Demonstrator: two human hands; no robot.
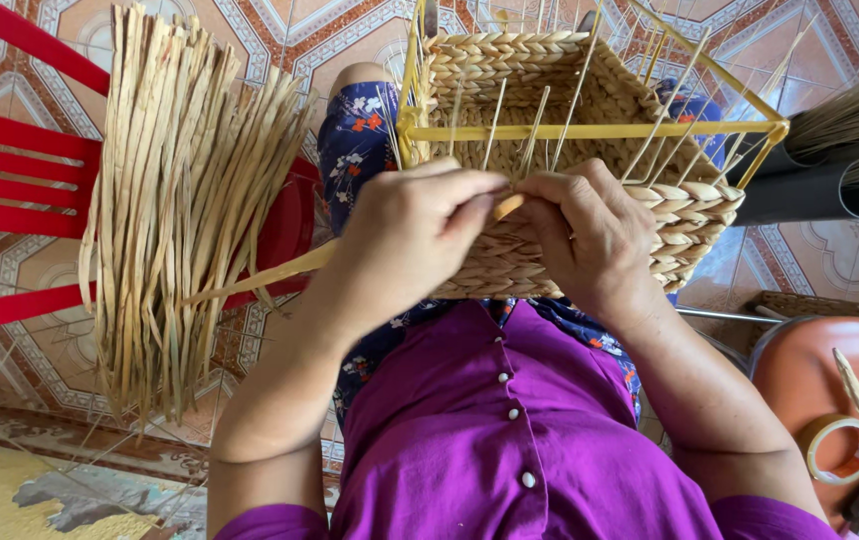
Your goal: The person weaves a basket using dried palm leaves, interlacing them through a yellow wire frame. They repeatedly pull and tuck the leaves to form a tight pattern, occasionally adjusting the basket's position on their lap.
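Fingers of the left hand [405,235] pinch a flat, pale straw strand [280,270] just above the frame's centre, thumb and forefinger closed on it where it meets the weave. The right hand [590,235] sits just beside it, fingers curled down onto the woven basket [550,80] and closed on the same strand's orange-tinted end [508,207], which pokes out between the two hands. The strand trails from the pinch down to the left, across the lap, toward the centre-left of the frame.

The basket rests on the person's knees in the upper middle, its braided wall built around a yellow wire frame [590,131] with thin upright stakes rising past the top edge of the picture. The fingertips of both hands are largely hidden by the knuckles, so exactly how the strand threads between the stakes cannot be made out. The basket's far side is cut off at the top.

To the left, a thick bundle of dried straw [180,200] hangs over a red chair [20,150], close to the left forearm. At the lower right, a roll of tape [835,448] lies on an orange stool [830,370], partly cut off by the frame edge. Tiled floor shows between these.
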